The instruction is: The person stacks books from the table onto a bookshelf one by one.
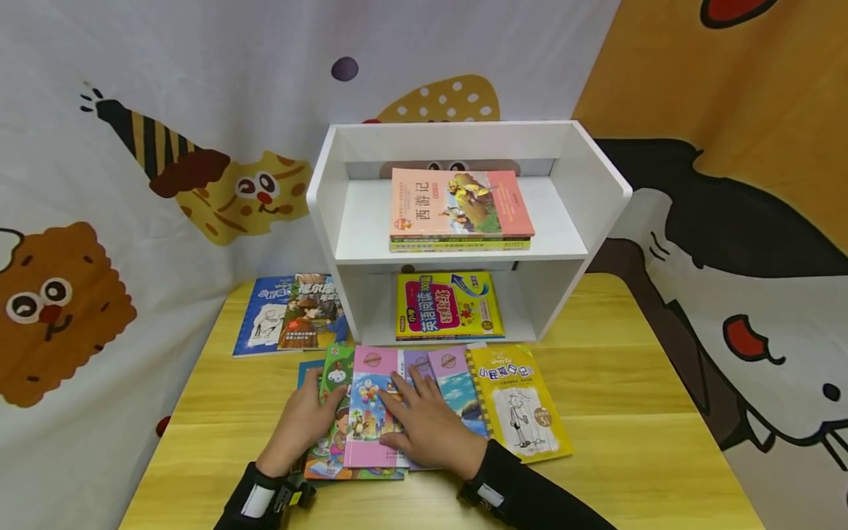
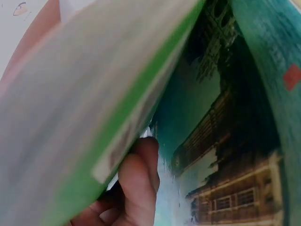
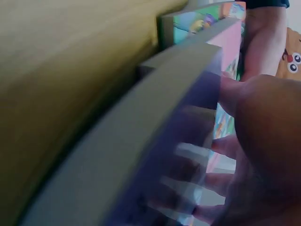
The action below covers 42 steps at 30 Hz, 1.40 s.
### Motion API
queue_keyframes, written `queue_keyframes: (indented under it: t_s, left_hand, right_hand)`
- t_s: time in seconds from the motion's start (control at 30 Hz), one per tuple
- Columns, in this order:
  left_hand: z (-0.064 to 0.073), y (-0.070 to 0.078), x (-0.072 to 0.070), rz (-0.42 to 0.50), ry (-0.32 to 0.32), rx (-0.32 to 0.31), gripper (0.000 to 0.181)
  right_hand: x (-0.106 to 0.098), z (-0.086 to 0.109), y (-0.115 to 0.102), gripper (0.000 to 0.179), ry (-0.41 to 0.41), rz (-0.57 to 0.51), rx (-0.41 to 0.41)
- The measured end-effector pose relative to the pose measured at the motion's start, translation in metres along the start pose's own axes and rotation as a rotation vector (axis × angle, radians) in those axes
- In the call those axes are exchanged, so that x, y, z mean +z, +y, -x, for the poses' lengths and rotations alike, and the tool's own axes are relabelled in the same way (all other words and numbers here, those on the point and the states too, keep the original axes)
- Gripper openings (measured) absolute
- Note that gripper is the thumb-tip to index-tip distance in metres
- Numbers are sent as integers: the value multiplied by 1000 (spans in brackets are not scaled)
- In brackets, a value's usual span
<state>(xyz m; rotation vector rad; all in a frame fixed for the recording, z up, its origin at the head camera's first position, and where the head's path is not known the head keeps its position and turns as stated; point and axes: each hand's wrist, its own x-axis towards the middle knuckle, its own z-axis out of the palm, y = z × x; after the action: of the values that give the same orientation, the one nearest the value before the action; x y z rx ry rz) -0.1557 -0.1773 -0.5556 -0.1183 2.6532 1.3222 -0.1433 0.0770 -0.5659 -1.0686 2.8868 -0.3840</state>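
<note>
Right hand (image 1: 429,427) partly covers pink book (image 1: 366,428).

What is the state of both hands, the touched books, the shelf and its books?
Left hand, gripping green book
Right hand, spread over pink book
Green book, left edge lifted
Pink book, closed, cover up
Purple book, closed, mostly covered
Shelf, upright
Shelved books, closed, lying flat
</note>
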Motion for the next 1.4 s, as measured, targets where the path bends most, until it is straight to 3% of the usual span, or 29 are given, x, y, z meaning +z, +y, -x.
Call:
queue_keyframes:
  t_s: [0.2, 0.4, 0.57, 0.77, 1.1, 1.23, 1.4]
  left_hand:
    - [5, 5, -6, 9, -7, -16, 67]
    - [7, 16, -13, -24, 12, 41, 65]
    - [13, 27, -23, -10, 21, 52, 60]
    - [22, 39, -39, -84, 44, 75, 63]
    - [41, 60, -73, -212, 226, 176, 64]
    - [49, 67, -81, -198, 291, 243, 63]
    - [55, 73, -84, -153, 371, 353, 65]
  right_hand:
    - [2, -2, 0, 74, -2, 4, -16]
    - [3, -1, 1, 75, -12, -41, -12]
    - [4, 1, 2, 78, -1, -79, -13]
    - [4, 3, 4, 79, 8, -117, -22]
    - [4, 6, 4, 67, 2, -83, -35]
    - [2, 5, 4, 58, 44, -108, -26]
    - [-5, 1, 2, 56, 141, -228, 14]
